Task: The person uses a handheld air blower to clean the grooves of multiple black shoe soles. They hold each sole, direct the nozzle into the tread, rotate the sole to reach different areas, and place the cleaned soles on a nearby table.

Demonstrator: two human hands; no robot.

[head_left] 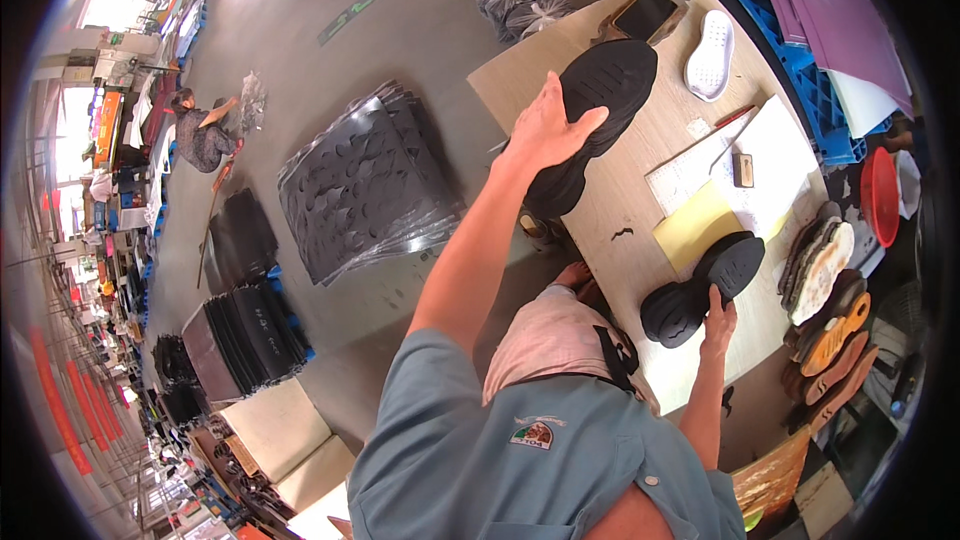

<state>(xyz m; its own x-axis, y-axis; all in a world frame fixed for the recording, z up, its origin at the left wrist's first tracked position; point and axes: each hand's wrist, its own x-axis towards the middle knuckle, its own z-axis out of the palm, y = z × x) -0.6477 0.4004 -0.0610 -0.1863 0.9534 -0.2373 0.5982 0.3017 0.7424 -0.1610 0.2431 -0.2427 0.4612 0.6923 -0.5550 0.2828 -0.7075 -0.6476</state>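
Observation:
At the left edge of the table [630, 275] stands a stack of black shoe soles [613, 85]. My left hand [550, 128] lies against the side of this stack, its fingers stretched out and the thumb apart, pointing over the soles. A smaller pile of black shoe soles [672, 312] sits near the table's front right. My right hand [718, 322] grips the near edge of that pile, thumb on top; its other fingers are mostly hidden.
On the table are a phone [645, 15], a white sole [710, 55], written papers [770, 155], a yellow sheet [695, 225] and a red pen [735, 117]. Assorted soles [835, 350] lie to the right. Black sheets [365, 185] are stacked on the floor; a person [205, 130] crouches beyond.

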